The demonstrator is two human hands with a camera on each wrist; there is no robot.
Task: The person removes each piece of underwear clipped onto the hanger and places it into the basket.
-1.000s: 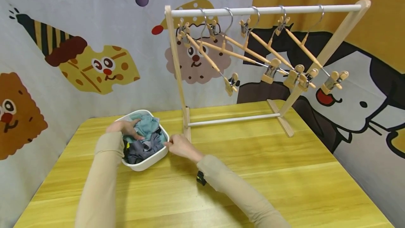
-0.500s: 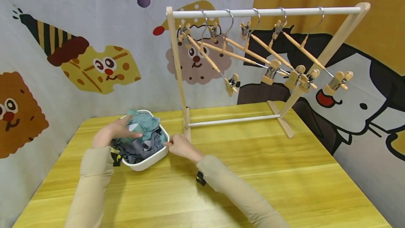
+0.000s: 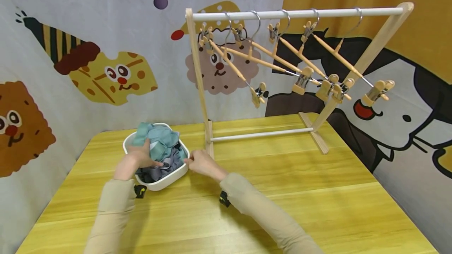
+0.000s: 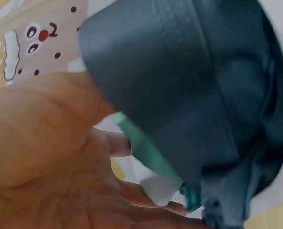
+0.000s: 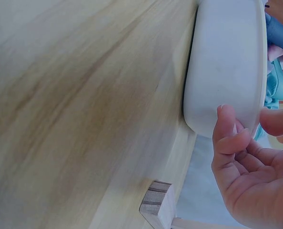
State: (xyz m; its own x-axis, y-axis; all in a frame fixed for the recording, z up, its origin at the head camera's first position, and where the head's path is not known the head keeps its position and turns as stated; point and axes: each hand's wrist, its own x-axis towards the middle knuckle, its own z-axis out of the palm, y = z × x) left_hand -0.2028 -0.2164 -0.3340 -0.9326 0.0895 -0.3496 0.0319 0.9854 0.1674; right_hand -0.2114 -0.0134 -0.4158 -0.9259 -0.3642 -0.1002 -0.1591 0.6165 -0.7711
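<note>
At the table's left a white plastic basin [image 3: 162, 184] holds crumpled clothes. Teal cloth [image 3: 163, 139] lies at the back, dark grey-blue cloth [image 3: 151, 173] at the front. My left hand [image 3: 135, 159] reaches over the near-left rim into the clothes. In the left wrist view its fingers extend loosely beside teal cloth, and the thumb tip is hidden behind a fold of grey-blue cloth [image 4: 156, 81]. My right hand [image 3: 205, 164] grips the basin's right rim. In the right wrist view its thumb lies over the rim, with curled fingers [image 5: 226, 129] against the outer wall.
A wooden rack with a white top bar [image 3: 268, 14] stands to the basin's right. Several clip hangers [image 3: 259, 62] hang from it, their clips jutting towards me. The rack's left foot [image 3: 209, 138] is close to my right hand. A printed curtain [image 3: 106, 11] backs the table.
My left hand lifts off the teal cloth, shifts left, then comes back lower into the grey-blue cloth. A teal flap now stands higher at the back. The right hand stays on the rim.
</note>
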